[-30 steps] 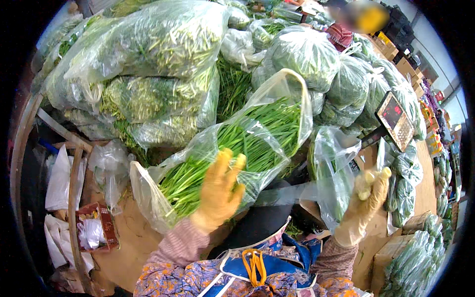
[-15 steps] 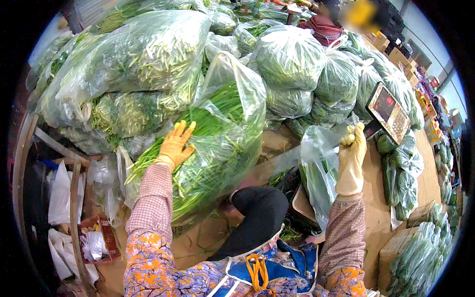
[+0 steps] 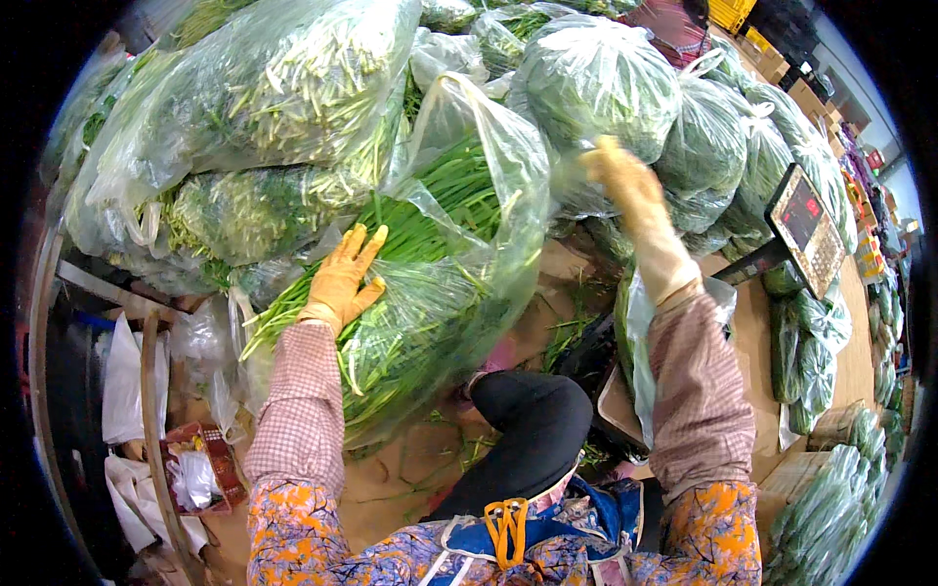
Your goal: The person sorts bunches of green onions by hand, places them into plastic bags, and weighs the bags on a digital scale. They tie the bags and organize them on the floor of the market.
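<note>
My left hand [image 3: 344, 278], in a yellow glove, lies with spread fingers on long green stalks [image 3: 440, 210] that look like chives. They spill from the mouth of a large clear plastic bag [image 3: 528, 176] lying tilted in front of me. Further right, my right hand [image 3: 630, 181], in a paler glove, is raised beside that bag and a tied bag of greens [image 3: 598, 93]. Motion smears its fingers, and whatever they may hold is unclear. Below my right forearm, a smaller clear bag [image 3: 635, 356] with greens stands on a scale [image 3: 616, 405], partly hidden by the sleeve.
The scale's display [image 3: 806, 230] rises on a post at the right. Large bags of greens [image 3: 293, 107] are stacked at the back left. Wrapped vegetable bundles [image 3: 811, 352] lie on the right. A red basket [image 3: 220, 469] with white plastic sits lower left. Loose stalks litter the floor [image 3: 391, 479].
My right hand has swung up and leftward from above the smaller bag, whose raised top has dropped. My left hand stays on the stalks. The view has shifted slightly.
</note>
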A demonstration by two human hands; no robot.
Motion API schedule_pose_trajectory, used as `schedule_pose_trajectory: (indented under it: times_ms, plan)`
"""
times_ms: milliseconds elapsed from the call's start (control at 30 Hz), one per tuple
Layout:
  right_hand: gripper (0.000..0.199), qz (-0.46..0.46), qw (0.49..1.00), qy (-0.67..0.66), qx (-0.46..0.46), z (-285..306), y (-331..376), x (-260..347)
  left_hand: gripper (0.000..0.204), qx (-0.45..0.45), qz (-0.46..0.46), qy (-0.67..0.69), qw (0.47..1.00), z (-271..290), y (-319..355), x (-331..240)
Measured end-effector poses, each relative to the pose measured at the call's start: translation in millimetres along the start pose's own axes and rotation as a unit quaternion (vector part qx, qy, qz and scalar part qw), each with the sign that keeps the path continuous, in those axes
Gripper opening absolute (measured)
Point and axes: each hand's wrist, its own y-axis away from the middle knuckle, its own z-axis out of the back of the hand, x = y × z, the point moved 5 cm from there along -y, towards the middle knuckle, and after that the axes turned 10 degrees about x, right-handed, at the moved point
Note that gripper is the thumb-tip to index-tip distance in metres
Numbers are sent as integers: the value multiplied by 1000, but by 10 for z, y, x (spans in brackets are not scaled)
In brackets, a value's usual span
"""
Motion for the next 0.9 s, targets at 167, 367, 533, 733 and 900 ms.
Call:
schedule_pose_trajectory:
  times_ms: [167, 367, 533, 733, 900]
  plan:
    - [56, 124, 837, 526, 81, -1462, 218, 328, 74, 28, 19, 2, 999, 29, 9, -130]
    - [12, 105, 807, 540, 216, -1946, 321, 236, 74, 11, 16, -2, 1000, 32, 86, -151]
    - [22, -124, 950, -151, 243, -1601, 473, 186, 78, -9, 19, -13, 1000, -14, 116, -375]
    - [23, -4, 981, 20, 194, -1045, 922, 9, 73, -30, -3, -4, 1000, -76, 167, -270]
    - [19, -40, 970, -233, 56, -1173, 1365, -293, 71, -27, 2, -11, 1000, -75, 182, -343]
